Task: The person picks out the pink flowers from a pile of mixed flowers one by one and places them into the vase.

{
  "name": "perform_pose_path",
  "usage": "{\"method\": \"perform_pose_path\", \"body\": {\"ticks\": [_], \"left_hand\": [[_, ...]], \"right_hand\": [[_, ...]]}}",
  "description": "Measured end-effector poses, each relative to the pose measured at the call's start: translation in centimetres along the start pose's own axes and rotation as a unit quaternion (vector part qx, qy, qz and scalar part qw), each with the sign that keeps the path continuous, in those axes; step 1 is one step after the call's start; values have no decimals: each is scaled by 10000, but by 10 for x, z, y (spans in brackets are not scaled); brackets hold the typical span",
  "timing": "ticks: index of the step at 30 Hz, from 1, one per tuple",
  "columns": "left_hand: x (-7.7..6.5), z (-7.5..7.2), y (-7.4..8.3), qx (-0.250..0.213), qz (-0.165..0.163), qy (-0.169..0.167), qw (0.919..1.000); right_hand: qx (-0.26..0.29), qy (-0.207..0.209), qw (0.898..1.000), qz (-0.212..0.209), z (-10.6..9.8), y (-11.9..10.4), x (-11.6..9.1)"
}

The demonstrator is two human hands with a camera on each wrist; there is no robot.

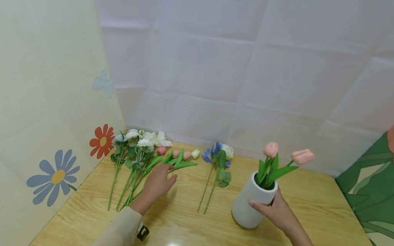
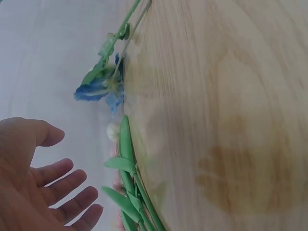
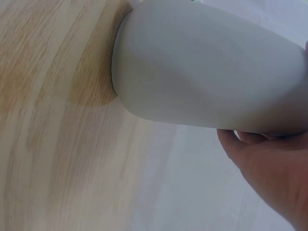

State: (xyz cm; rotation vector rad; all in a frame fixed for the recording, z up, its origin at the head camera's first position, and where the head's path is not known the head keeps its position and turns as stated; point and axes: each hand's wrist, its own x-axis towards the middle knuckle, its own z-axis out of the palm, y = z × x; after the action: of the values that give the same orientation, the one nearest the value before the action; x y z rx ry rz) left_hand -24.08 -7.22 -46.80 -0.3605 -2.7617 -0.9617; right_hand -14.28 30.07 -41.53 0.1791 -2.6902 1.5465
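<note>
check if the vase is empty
Not empty: the vase holds two pink tulips, their blooms and leaves sticking out of its top.

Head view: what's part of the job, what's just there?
Likely the job:
white vase, held by right hand
two pink tulips in it
loose tulips by left hand
probably white flowers, blue flower

Just there:
printed wall daisies
printed butterfly

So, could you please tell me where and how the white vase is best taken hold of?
Probably grip the white vase around its upper wall below the rim, coming from the right, like the right hand: it is round, shows no handle, and pink tulips rise from its mouth.
</note>
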Motion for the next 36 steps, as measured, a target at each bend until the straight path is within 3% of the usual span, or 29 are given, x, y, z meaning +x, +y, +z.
{"method": "perform_pose_path", "body": {"ticks": [10, 21, 30, 36], "left_hand": [[-4, -9, -15, -120, -138, 35, 9998], [-8, -12, -31, 208, -195, 381, 9989], [-12, -15, -39, 288, -430, 237, 9984], [-13, -14, -41, 678, -522, 237, 9961]], "right_hand": [[58, -56, 10000, 8, 1, 1, 1], [49, -26, 10000, -62, 1, 1, 0], [28, -1, 10000, -7, 1, 1, 1], [10, 29, 9999, -101, 1, 2, 0]]}}
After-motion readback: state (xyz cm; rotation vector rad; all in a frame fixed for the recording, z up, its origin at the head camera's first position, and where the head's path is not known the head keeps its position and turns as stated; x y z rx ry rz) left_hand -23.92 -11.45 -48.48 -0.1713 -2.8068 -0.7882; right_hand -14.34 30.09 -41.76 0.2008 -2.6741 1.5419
